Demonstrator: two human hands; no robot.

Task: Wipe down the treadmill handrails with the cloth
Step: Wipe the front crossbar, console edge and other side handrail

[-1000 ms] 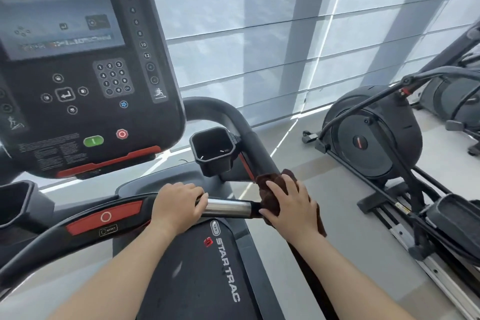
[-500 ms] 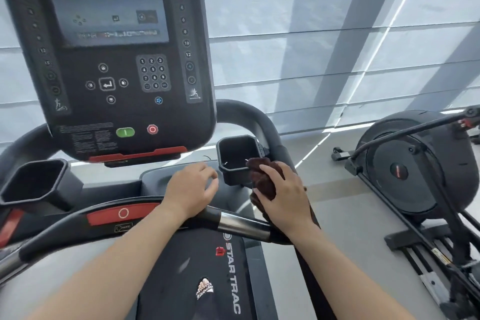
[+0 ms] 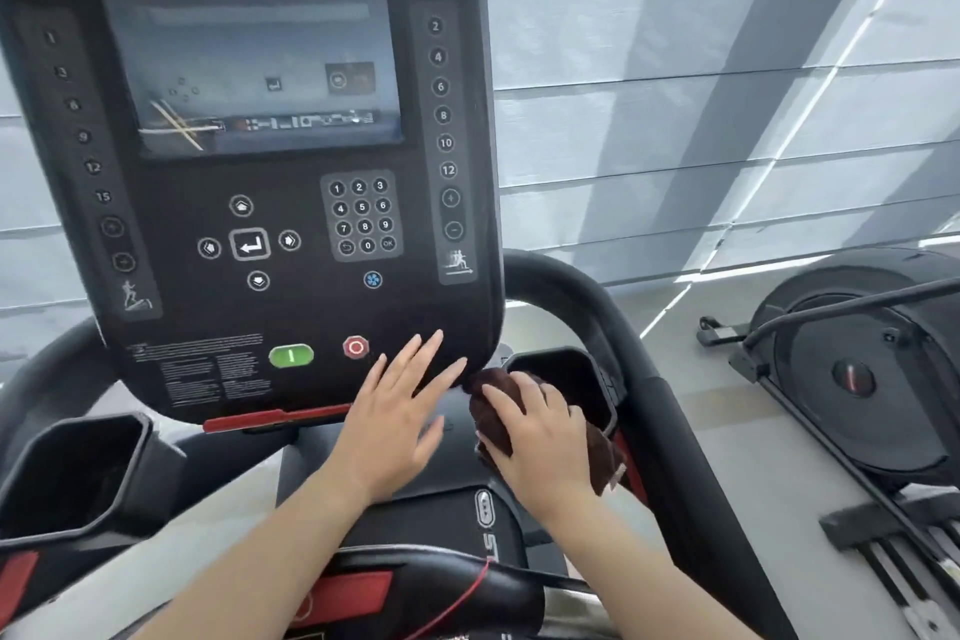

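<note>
My right hand [image 3: 540, 442] grips a dark brown cloth [image 3: 605, 455] just below the lower right corner of the treadmill console [image 3: 249, 172], beside the right cup holder [image 3: 566, 369]. The cloth bunches under my fingers and hangs past my palm. My left hand [image 3: 395, 416] hovers open with fingers spread, in front of the console's bottom edge near the red stop button [image 3: 356, 347]. The black right handrail [image 3: 597, 327] curves up behind the cup holder. The front crossbar [image 3: 447, 582] with its red panel lies under my forearms at the bottom.
A second cup holder [image 3: 67, 473] sits at the lower left. A black elliptical machine [image 3: 852, 369] stands on the floor to the right. Pale window blinds [image 3: 727, 68] fill the background. The treadmill motor cover [image 3: 441, 515] lies below my hands.
Both hands have left the front crossbar and moved up and forward. My left hand let go of the bar and opened; my right hand carried the cloth up beside the cup holder.
</note>
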